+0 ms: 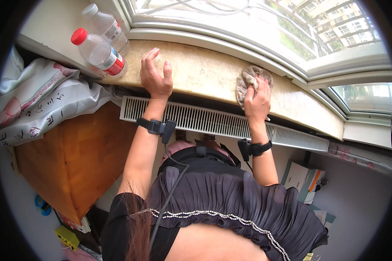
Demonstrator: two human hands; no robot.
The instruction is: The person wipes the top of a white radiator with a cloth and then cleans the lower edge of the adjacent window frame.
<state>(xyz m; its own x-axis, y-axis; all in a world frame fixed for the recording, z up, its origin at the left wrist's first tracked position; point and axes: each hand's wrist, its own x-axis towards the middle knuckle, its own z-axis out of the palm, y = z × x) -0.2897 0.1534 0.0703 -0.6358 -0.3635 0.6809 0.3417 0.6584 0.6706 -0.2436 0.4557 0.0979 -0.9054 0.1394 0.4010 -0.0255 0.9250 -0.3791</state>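
My right hand [258, 99] presses a crumpled, patterned cloth [248, 76] onto the beige stone windowsill [199, 70]. Part of the cloth bunches up beyond my fingertips, close to the window frame. My left hand [156, 75] is over the left part of the sill, holding nothing, its thumb apart from the fingers. To the left of that hand stand two clear plastic bottles. The nearer bottle [99, 53] has a red cap and a red-and-white label; behind it, the other bottle [109, 31] has a whitish cap.
A white slatted radiator [196, 119] runs below the sill's front edge. The window frame [215, 40] borders the sill's far side. At left, a white curtain [52, 101] with printed flowers and writing hangs beside a brown wooden cabinet [75, 156]. Black straps with cables circle both wrists.
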